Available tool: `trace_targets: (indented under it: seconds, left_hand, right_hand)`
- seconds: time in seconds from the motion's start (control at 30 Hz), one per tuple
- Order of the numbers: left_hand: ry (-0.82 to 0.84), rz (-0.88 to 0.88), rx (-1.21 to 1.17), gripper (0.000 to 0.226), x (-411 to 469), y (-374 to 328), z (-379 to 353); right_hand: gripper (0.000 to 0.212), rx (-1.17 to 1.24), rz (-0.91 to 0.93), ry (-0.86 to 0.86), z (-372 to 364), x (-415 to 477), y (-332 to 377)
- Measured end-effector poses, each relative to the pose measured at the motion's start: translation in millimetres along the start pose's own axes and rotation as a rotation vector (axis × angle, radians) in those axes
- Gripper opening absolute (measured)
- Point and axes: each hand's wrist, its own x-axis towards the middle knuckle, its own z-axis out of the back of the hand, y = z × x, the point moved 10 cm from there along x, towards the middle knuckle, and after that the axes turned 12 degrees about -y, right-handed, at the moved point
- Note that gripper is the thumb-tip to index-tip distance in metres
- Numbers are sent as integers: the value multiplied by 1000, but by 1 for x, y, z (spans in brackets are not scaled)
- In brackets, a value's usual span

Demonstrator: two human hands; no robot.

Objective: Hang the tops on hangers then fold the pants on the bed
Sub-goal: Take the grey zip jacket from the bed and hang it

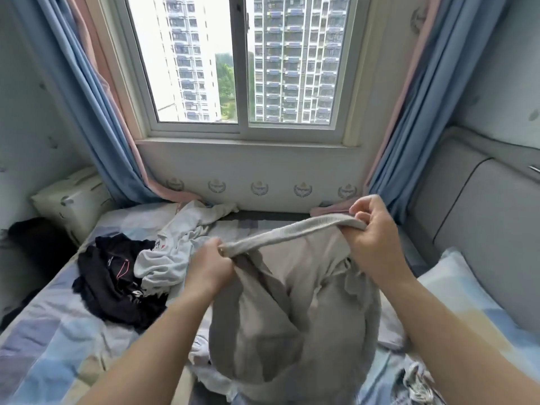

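In the head view, a grey garment (292, 311) is held up at the lower centre of the frame, above the bed (43, 331). One end of its ribbed band is pinched by the curled fingers of the left hand (209, 267), and the other end is gripped by the right hand (374, 247). The rest of it hangs between the forearms. Black clothes (114, 282) and a white garment (172, 249) are seen crumpled on the bed at centre left, touching each other.
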Motion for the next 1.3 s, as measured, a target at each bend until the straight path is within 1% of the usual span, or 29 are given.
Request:
trace_targets:
  seconds: [0.07, 0.1, 0.17, 0.23, 0.3, 0.33, 0.4, 0.47, 0.53, 0.57, 0.6, 0.63, 0.67, 0.7, 0.73, 0.77, 0.8, 0.83, 0.9, 0.93, 0.97, 1.03, 1.07, 1.1, 1.13, 1.17, 1.23, 1.27, 1.3]
  left_hand:
    - [-104, 73, -247, 22, 12, -7, 23]
    - [-150, 105, -354, 24, 18, -11, 33]
    - [-222, 119, -531, 29, 26, -23, 50]
    - [-251, 85, -636, 31, 31, -35, 57]
    - [-212, 42, -653, 33, 34, -46, 53]
    - [-172, 28, -651, 33, 33, -52, 46]
    - [-69, 18, -644, 37, 22, -58, 26]
    - [92, 49, -681, 38, -1, -56, 0]
    - [343, 71, -747, 29, -36, -53, -29]
    - [479, 48, -770, 39, -57, -56, -41]
    - [587, 8, -785, 56, -75, -58, -49]
    - [649, -54, -763, 68, -89, -61, -53]
    - [659, -130, -730, 73, -98, -66, -54]
    - [613, -201, -680, 74, -100, -67, -53]
    - [524, -239, -638, 69, -96, -66, -49]
    - [409, -241, -614, 58, -88, -64, -43]
    - [304, -213, -621, 46, -80, -60, -35]
    - [235, -168, -650, 42, -73, -54, -32]
    - [188, -69, -733, 42, -68, -47, -30]
    - [184, -19, -763, 41, -68, -44, -32]
    - [183, 26, -794, 38, -67, -40, -34]
    - [201, 102, -873, 29, -65, -36, -38]
    - [215, 121, -916, 26, -64, -38, -38]
    - [229, 126, -964, 23, -63, -41, -38]
    - [247, 126, -1004, 22, -61, -48, -36]
    - [265, 126, -1031, 22, -59, -55, -34]
    - [293, 117, -1040, 21, -54, -66, -33]
    - [290, 119, -1033, 20, -50, -68, -33]
    - [277, 130, -1026, 18, -45, -66, -33]
  right_hand:
    - [23, -219, 42, 87, 3, -15, -31]
    - [20, -360, 8, 139, 6, -27, -55]
    - [20, -604, -167, 249, 17, -54, -106]
    - [25, -677, -325, 328, 20, -77, -132]
    - [21, -588, -357, 361, 4, -79, -119]
    - [17, -483, -371, 356, -7, -75, -104]
    - [16, -248, -446, 311, -25, -63, -74]
    - [14, -92, -513, 272, -38, -54, -49]
    - [7, 28, -558, 272, -53, -51, -30]
    - [7, 76, -577, 274, -60, -50, -22]
    - [8, 116, -593, 279, -67, -51, -15]
    - [10, 151, -609, 291, -74, -52, -10]
    - [12, 185, -629, 305, -81, -54, -6]
    - [14, 223, -654, 320, -86, -57, -4]
    - [15, 266, -677, 333, -91, -60, -2]
    - [15, 313, -693, 347, -96, -63, 0]
    - [15, 353, -698, 366, -100, -65, 1]
    - [14, 380, -691, 391, -103, -66, 2]
    - [18, 412, -645, 456, -107, -69, 1]
    - [26, 402, -597, 491, -105, -70, -3]
    - [39, 347, -528, 525, -100, -72, -8]
    - [74, 130, -420, 593, -89, -86, -29]
    - [86, 44, -414, 647, -87, -101, -42]
    - [89, -10, -430, 700, -86, -119, -56]
    - [83, -45, -455, 732, -86, -136, -69]
    - [68, -75, -477, 729, -85, -148, -81]
    - [30, -137, -482, 653, -79, -153, -94]
    - [16, -152, -469, 617, -77, -151, -97]
    - [8, -135, -463, 594, -76, -147, -96]
